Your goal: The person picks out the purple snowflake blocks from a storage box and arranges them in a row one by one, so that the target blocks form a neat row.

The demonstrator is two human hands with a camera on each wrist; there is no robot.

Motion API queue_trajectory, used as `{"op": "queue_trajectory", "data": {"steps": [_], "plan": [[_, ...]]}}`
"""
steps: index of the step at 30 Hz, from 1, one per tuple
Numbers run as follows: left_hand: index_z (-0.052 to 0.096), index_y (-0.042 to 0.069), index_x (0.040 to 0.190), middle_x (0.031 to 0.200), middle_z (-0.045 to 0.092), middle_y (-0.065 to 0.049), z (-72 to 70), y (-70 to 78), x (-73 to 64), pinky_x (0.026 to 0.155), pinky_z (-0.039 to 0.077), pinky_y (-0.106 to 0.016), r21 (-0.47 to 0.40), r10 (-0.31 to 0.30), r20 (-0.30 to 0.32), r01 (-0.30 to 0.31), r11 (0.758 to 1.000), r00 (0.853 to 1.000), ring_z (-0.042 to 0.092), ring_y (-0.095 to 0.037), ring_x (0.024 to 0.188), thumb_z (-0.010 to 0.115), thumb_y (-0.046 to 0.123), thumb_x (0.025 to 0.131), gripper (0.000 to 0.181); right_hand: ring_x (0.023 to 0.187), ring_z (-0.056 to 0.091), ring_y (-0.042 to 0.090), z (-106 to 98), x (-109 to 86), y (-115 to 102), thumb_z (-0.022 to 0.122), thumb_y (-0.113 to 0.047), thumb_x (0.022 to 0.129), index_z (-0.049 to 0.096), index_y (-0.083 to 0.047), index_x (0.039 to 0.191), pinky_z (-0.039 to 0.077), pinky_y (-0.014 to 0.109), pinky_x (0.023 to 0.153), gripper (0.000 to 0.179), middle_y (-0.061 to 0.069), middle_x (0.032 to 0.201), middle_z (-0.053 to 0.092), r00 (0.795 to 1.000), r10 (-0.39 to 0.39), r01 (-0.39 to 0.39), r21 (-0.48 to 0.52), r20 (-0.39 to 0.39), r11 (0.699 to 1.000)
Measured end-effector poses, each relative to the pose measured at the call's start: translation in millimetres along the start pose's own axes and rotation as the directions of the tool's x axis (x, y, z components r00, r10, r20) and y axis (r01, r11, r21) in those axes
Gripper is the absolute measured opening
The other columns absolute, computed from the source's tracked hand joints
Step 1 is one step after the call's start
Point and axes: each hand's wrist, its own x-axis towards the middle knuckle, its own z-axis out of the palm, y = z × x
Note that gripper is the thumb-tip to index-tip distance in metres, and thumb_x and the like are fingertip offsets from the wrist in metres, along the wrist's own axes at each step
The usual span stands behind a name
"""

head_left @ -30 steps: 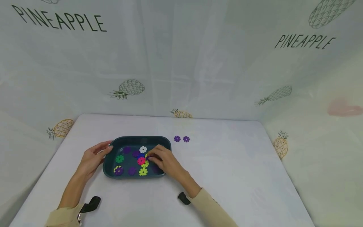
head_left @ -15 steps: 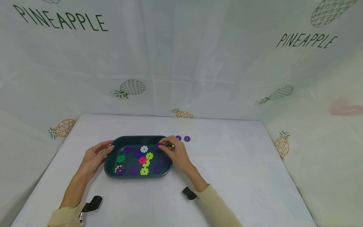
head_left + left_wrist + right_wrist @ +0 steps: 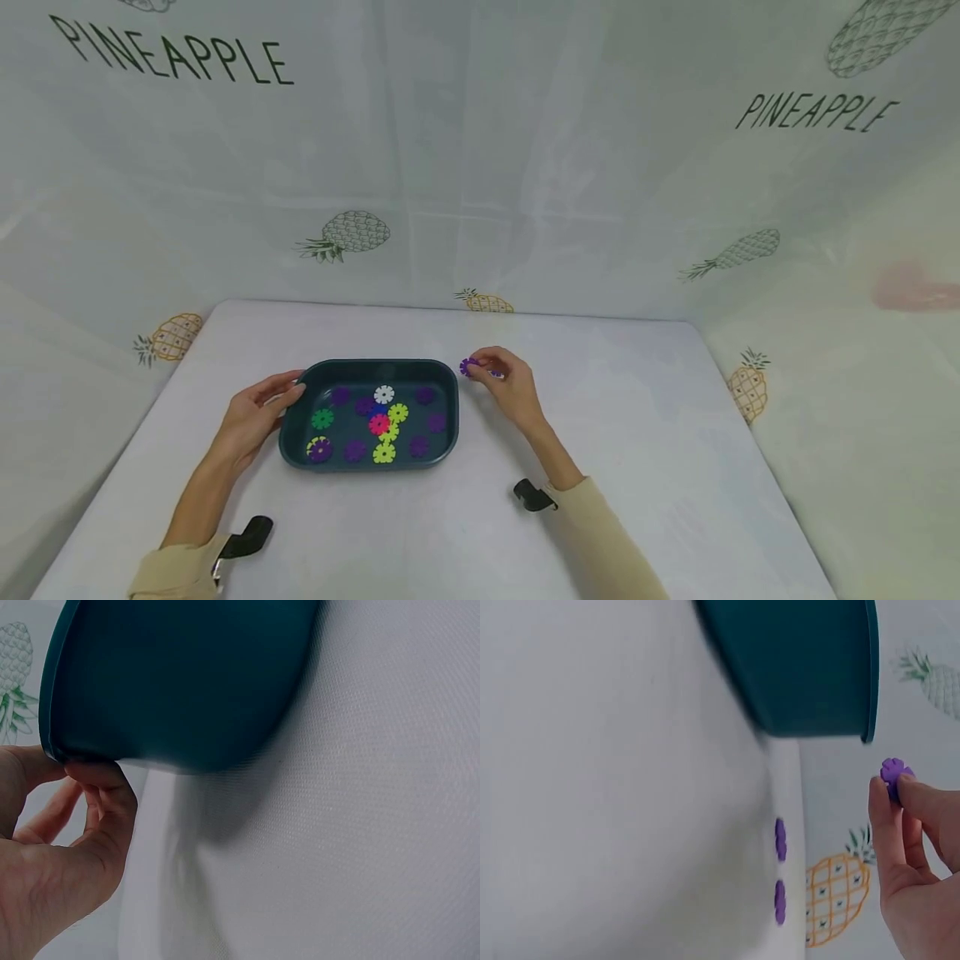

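Note:
My left hand (image 3: 251, 421) pinches the left rim of a dark teal tray (image 3: 292, 454), thumb above and fingers beneath; the left wrist view shows this grip on the tray's corner. Past the tray's right end, my right hand (image 3: 513, 390) holds a purple snowflake-shaped plastic disc (image 3: 893, 776) between thumb and fingertips, raised above the table. Two more purple discs (image 3: 780, 839) lie on the table in the right wrist view; in the head view the hand partly covers them. Inside the tray lie several purple discs, a white disc (image 3: 384, 394), a green disc (image 3: 322, 418), a pink disc (image 3: 379, 424) and several yellow ones.
The white tabletop (image 3: 615, 417) stretches to the right of the tray and in front of it. A pineapple-printed curtain (image 3: 540, 183) hangs behind the table and at its sides. Black wrist-camera mounts (image 3: 534, 497) stick out from both sleeves.
My right hand has lifted a purple disc out of the tray and carried it right, over the rim, to beside the two discs on the table. The left hand keeps its grip on the tray.

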Motion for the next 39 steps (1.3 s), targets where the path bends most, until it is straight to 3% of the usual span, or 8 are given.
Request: {"op": "queue_trajectory", "data": {"steps": [6,10,19,24,28,39], "plan": [[0.052,0.004,0.148,0.12,0.055,0.003,-0.2,-0.2,0.7,0.08,0.054,-0.019,-0.002,0.002,-0.001,-0.002,1.0,1.0,0.058,-0.003,0.098,0.066,0.043,0.1,0.063,0.091,0.067,0.031,-21,1.3,11,0.076,-0.006,0.094,0.073,-0.001,0.11,0.049,0.017,0.072,0.017,0.015,0.101,0.071,0.994,0.066,-0.067,-0.005,-0.086,0.998],[0.052,0.004,0.148,0.121,0.055,0.003,0.0,-0.3,0.6,0.08,0.054,-0.019,0.005,-0.004,-0.004,0.004,1.0,1.0,0.058,-0.003,0.098,0.066,0.044,0.1,0.063,0.094,0.069,0.029,-32,2.1,19,0.075,-0.006,0.094,0.072,-0.002,0.111,0.051,0.016,0.074,0.017,0.014,0.103,0.07,0.983,0.122,-0.127,-0.027,-0.136,0.992],[0.052,0.004,0.147,0.117,0.056,0.006,0.6,-0.3,0.5,0.079,0.054,-0.02,0.001,0.001,-0.004,-0.001,1.0,1.0,0.058,-0.004,0.097,0.066,0.044,0.1,0.063,0.096,0.069,0.028,-49,1.1,37,0.076,-0.007,0.094,0.072,-0.002,0.11,0.051,0.021,0.078,0.017,0.013,0.104,0.072,0.96,0.202,-0.235,-0.168,-0.193,0.957],[0.053,0.004,0.147,0.118,0.056,0.007,0.4,-0.6,0.4,0.079,0.054,-0.02,0.003,-0.003,-0.006,0.003,1.0,1.0,0.058,-0.004,0.097,0.066,0.044,0.1,0.063,0.095,0.069,0.033,-52,0.2,40,0.076,-0.003,0.092,0.073,0.002,0.107,0.054,0.034,0.084,0.016,0.017,0.099,0.072,0.959,0.215,-0.255,-0.227,-0.187,0.94],[0.052,0.004,0.148,0.117,0.056,0.007,0.3,-0.6,0.3,0.079,0.054,-0.02,0.007,-0.003,-0.008,0.003,1.0,1.0,0.058,-0.004,0.097,0.066,0.044,0.1,0.064,0.095,0.068,0.034,-53,2.3,42,0.074,0.001,0.092,0.071,0.005,0.106,0.056,0.042,0.088,0.015,0.019,0.099,0.07,0.97,0.191,-0.227,-0.277,-0.15,0.934],[0.051,0.005,0.148,0.12,0.056,0.006,0.4,-1.3,0.1,0.078,0.053,-0.02,0.014,-0.019,-0.012,0.019,1.0,1.0,0.057,-0.004,0.097,0.066,0.045,0.1,0.065,0.096,0.067,0.034,-56,10.3,45,0.071,0.004,0.093,0.068,0.008,0.106,0.055,0.044,0.088,0.014,0.02,0.099,0.068,0.977,0.191,-0.214,-0.359,-0.099,0.909]]}}
